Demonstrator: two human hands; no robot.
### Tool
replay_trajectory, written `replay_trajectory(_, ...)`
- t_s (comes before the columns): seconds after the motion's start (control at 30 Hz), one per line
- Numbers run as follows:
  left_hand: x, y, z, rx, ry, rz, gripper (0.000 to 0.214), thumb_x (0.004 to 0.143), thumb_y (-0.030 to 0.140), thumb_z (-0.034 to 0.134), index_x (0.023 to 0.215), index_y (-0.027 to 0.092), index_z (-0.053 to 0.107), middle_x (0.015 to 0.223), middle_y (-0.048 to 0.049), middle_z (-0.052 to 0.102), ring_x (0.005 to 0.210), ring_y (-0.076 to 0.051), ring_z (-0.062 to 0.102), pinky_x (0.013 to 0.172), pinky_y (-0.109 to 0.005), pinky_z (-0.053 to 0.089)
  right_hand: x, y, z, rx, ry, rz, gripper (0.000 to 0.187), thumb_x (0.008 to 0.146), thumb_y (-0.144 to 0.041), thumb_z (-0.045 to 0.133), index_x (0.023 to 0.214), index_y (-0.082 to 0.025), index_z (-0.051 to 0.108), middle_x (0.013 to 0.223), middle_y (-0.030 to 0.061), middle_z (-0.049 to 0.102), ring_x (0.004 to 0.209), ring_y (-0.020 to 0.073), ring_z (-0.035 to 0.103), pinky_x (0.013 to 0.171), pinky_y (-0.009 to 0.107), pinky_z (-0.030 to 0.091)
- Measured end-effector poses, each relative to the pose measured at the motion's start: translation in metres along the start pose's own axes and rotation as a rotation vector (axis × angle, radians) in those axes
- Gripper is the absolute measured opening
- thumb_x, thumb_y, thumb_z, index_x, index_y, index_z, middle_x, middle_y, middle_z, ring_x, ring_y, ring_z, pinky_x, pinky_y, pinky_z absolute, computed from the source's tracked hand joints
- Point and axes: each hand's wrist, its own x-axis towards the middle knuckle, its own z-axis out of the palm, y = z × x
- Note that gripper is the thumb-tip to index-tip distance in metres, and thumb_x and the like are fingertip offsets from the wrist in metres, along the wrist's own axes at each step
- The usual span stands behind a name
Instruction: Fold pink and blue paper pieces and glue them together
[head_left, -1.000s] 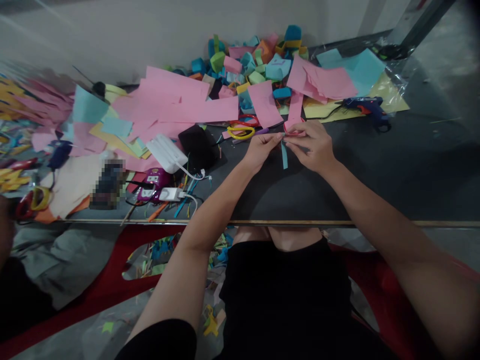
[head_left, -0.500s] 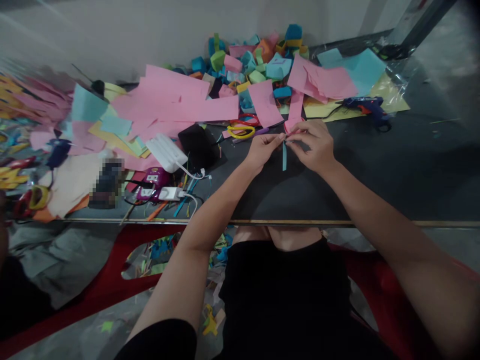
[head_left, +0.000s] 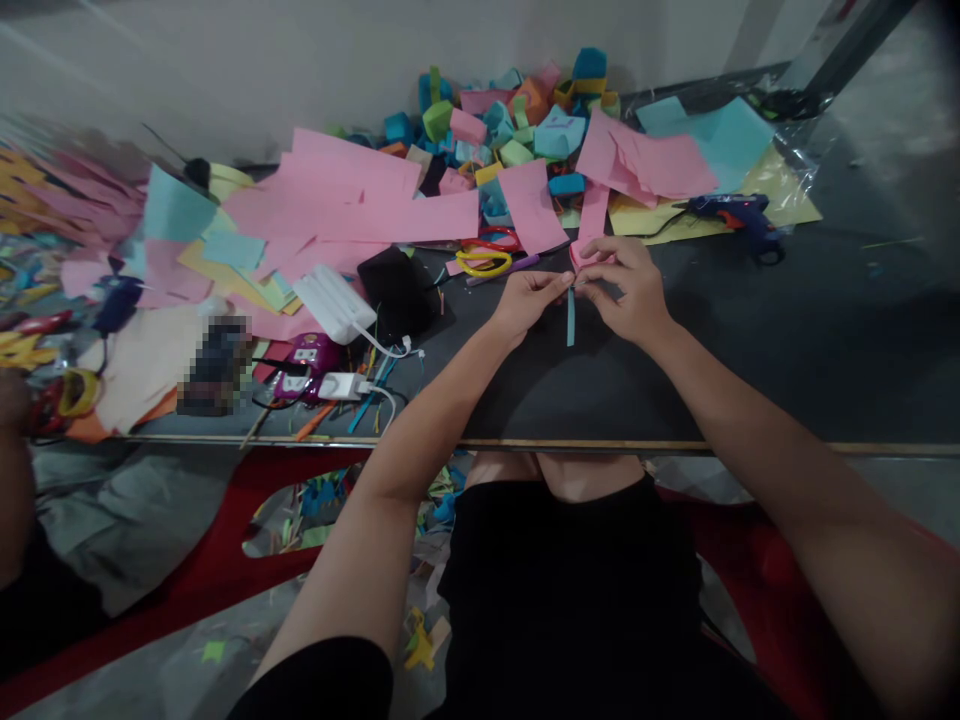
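Note:
A narrow light-blue paper strip (head_left: pixel 571 318) hangs down between my two hands above the dark tabletop. My left hand (head_left: pixel 531 300) is closed in a pinch at the strip's top end. From the other side my right hand (head_left: pixel 626 290) meets it, thumb and fingers pinched at the same spot; what exactly lies between its fingertips is hidden. A small pink paper piece (head_left: pixel 581 252) shows just behind the right fingers. Left of my hands lie scissors (head_left: pixel 484 263) with red and yellow handles, and a purple pen (head_left: pixel 523 262).
Folded paper pieces (head_left: pixel 517 125) are heaped along the wall. Pink sheets (head_left: pixel 352 200) spread to the left, near a white power bank (head_left: pixel 334 303) and a purple power socket (head_left: pixel 311 360). A glue gun (head_left: pixel 739 222) lies at right. Another person's arm (head_left: pixel 13 470) shows at far left.
Both hands stay nearly in place, with the blue strip hanging slightly lower. At the far left, the other person's arm and hand have come further into view by the table edge.

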Motion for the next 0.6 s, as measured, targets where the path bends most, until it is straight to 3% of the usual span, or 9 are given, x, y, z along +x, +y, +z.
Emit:
replay_trajectory(0.37, -0.0014, -0.0051, -0.0032, 0.026, -0.075, 0.000, 0.048, 0.080, 0.065, 0.084, 0.079, 0.017, 0.083, 0.078, -0.0029, 0.079, 0.071, -0.009, 0.065, 0.076, -0.025, 0.050, -0.0022, -0.0014, 0.0047, 0.033, 0.034, 0.030, 0.014, 0.096, -0.038, 0.068, 0.090, -0.027, 0.073, 0.110, 0.0072, 0.070, 0.109, 0.0290, 0.066, 0.099, 0.053, 0.052)
replay_trajectory(0.6, 0.0018, -0.0082, -0.0030, 0.008, -0.101, -0.036, 0.039, 0.086, 0.056, 0.083, 0.085, 0.017, 0.084, 0.083, -0.0053, 0.082, 0.084, -0.014, 0.073, 0.088, -0.028, 0.054, -0.0001, -0.0046, 0.0013, 0.015, 0.085, 0.105, 0.009, 0.089, -0.034, 0.076, 0.082, -0.027, 0.076, 0.107, 0.0068, 0.071, 0.105, 0.0290, 0.068, 0.091, 0.051, 0.058)
